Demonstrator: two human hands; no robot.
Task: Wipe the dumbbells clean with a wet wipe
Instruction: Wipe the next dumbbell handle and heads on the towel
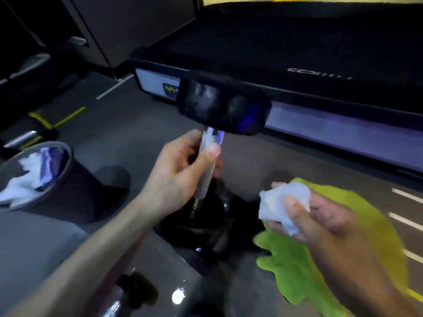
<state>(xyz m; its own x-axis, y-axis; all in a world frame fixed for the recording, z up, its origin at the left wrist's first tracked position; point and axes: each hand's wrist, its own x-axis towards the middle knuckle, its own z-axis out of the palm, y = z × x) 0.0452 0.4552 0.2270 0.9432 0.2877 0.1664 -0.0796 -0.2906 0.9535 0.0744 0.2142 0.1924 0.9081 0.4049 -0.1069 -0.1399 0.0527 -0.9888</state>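
We held the dumbbell (215,124) upright by its chrome handle, our left hand (183,168) wrapped fully around the bar with the thumb pressed against its front. The dumbbell's upper black head stood above that hand, its face dull and smeared; the lower head sat below the hand, dark and hard to make out, and we could not tell whether it rested on the floor (128,129) or hung just clear of it.

To the right of the dumbbell, and apart from it, our right hand (320,216) pinched a crumpled white wet wipe (281,204) between thumb and fingers, the wipe bunched up and not touching the metal. Beneath that hand, right of the dumbbell's lower head, a green cloth (297,271) lay spread on the floor.

Left of the dumbbell stood a dark bin (66,191) with used white wipes heaped inside it. Behind the dumbbell ran the long black deck of a treadmill (297,53), its pale side rail passing just behind the upper head. In front of the dumbbell, at the bottom edge of the view, part of a second dumbbell (135,291) showed, blurred, with a glint on its chrome.
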